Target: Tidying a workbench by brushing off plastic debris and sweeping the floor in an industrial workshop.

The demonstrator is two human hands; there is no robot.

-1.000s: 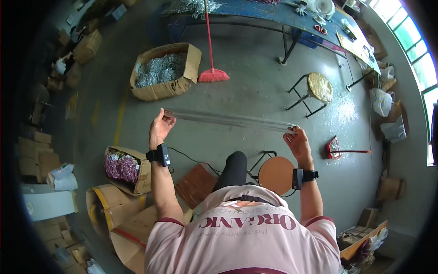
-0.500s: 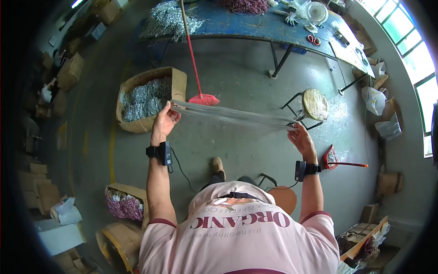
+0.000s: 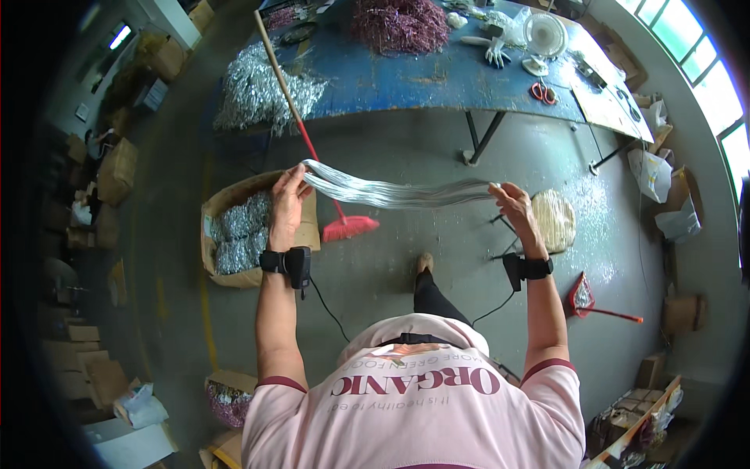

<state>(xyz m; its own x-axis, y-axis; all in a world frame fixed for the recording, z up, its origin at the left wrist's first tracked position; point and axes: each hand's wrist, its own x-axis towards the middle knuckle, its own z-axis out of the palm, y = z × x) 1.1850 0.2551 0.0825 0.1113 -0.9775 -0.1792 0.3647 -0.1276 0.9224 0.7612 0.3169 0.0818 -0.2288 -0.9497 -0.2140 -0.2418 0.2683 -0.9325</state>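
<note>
A hank of thin silvery strands (image 3: 398, 194) stretches between my two hands in front of my body, sagging a little. My left hand (image 3: 287, 199) has its fingers closed around the hank's left end, above the cardboard box (image 3: 308, 227) of silver tinsel. At the other end, my right hand (image 3: 517, 209) pinches the strands, close beside the round stool (image 3: 553, 220). Beneath the hank, a red broom (image 3: 349, 227) stands with its bristles on the floor and its handle leaning against the blue table (image 3: 391, 90).
On the table lie silver tinsel (image 3: 262, 90), a pink tinsel heap (image 3: 402, 23), red-handled scissors (image 3: 543, 94), a glove (image 3: 496, 53) and a white fan (image 3: 544, 35). A red dustpan (image 3: 581, 295) rests on the floor at right. Cartons (image 3: 117, 172) line the left side.
I have stepped toward the table, which now appears nearer. The hank has risen slightly in view, still held at both ends, and its strands look brighter.
</note>
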